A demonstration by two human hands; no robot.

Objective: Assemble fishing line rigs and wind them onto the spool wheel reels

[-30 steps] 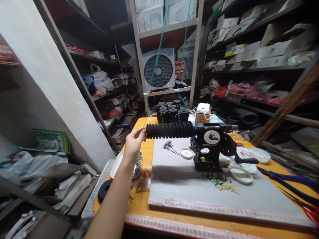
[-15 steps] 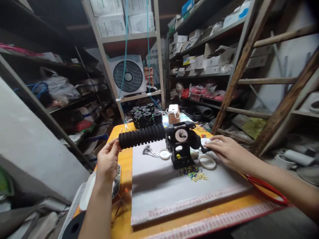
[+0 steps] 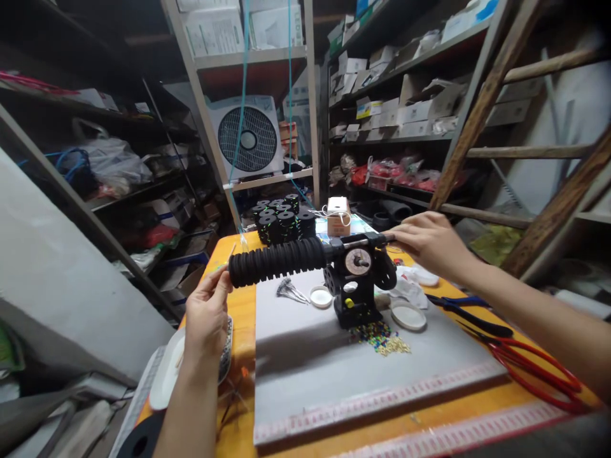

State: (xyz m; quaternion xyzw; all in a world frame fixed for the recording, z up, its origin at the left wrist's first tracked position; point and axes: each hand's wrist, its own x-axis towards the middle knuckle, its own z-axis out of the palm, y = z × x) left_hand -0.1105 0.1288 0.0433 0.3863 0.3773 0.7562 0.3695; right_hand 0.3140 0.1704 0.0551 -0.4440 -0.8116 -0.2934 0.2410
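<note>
A row of black foam spools [image 3: 277, 262] sits level on the shaft of a black hand-cranked winding machine [image 3: 356, 286]. My left hand [image 3: 207, 312] is closed at the far left end of the row, thumb and fingers pinching there. On the machine's right side my right hand [image 3: 427, 238] is closed at the crank handle, which its fingers mostly hide. A round dial [image 3: 358, 261] faces me on the machine's front. Small coloured beads [image 3: 372, 332] and pale yellow beads [image 3: 394, 345] lie at its foot.
A grey board [image 3: 305, 381] bears the machine, a white lid [image 3: 321, 296], a white ring-shaped dish [image 3: 408, 316] and thin wire-like pieces [image 3: 291, 291]. Red-handled scissors [image 3: 534, 369] and dark pliers [image 3: 470, 312] lie right. Stacked black spools [image 3: 281, 219] stand behind.
My right hand has moved up from low beside the machine to the level of its top, the crank handle going with it. My left hand stays at the spool row's end. The view has shifted slightly.
</note>
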